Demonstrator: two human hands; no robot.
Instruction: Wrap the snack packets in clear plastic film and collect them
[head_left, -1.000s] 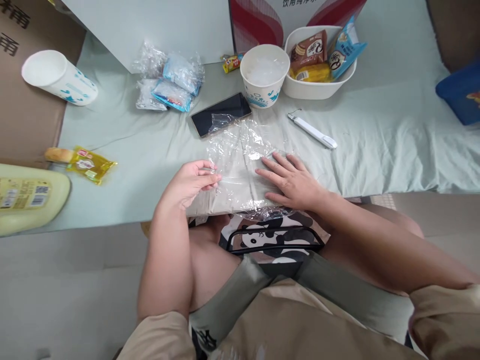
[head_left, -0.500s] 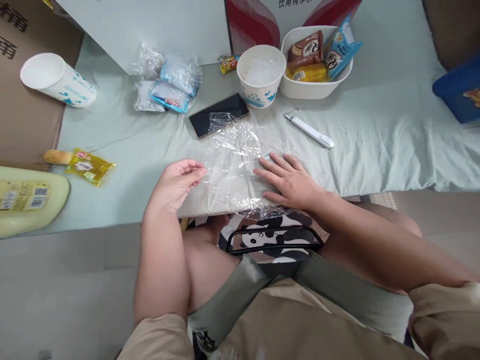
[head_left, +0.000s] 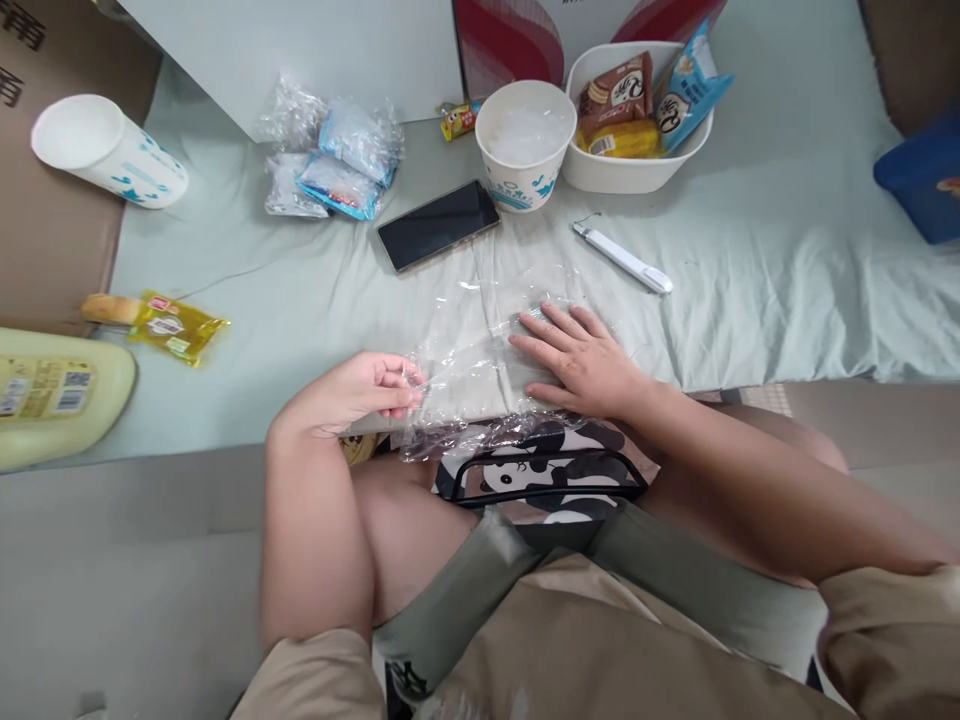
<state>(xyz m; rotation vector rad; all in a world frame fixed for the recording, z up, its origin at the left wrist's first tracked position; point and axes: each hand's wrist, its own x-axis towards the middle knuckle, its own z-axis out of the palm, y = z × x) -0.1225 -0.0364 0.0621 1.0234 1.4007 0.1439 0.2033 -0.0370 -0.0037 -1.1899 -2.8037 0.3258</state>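
A clear, crinkled plastic bag [head_left: 472, 370] lies at the front edge of the cloth-covered surface, part of it hanging over the edge. My left hand [head_left: 367, 392] pinches its left side between thumb and fingers. Spread flat, my right hand [head_left: 574, 358] presses on the bag's right part. Beyond the bag lie a black phone [head_left: 439, 226] and a white utility knife [head_left: 622, 258]. A paper tub [head_left: 525, 145] behind them holds clear plastic. Several folded clear packets [head_left: 337, 160] lie at the back left.
A white bin [head_left: 637, 178] of wrapped snacks stands behind the tub. At left are a tipped paper cup [head_left: 109, 150], a yellow wrapper with bread [head_left: 176, 327] and a pale yellow bottle [head_left: 64, 395]. A blue container [head_left: 919, 190] sits at far right. A panda-print bag [head_left: 544, 475] rests between the legs.
My left hand has moved slightly down toward the front edge, drawing the plastic with it. The far end of the plastic no longer covers the phone. My right hand stays in place.
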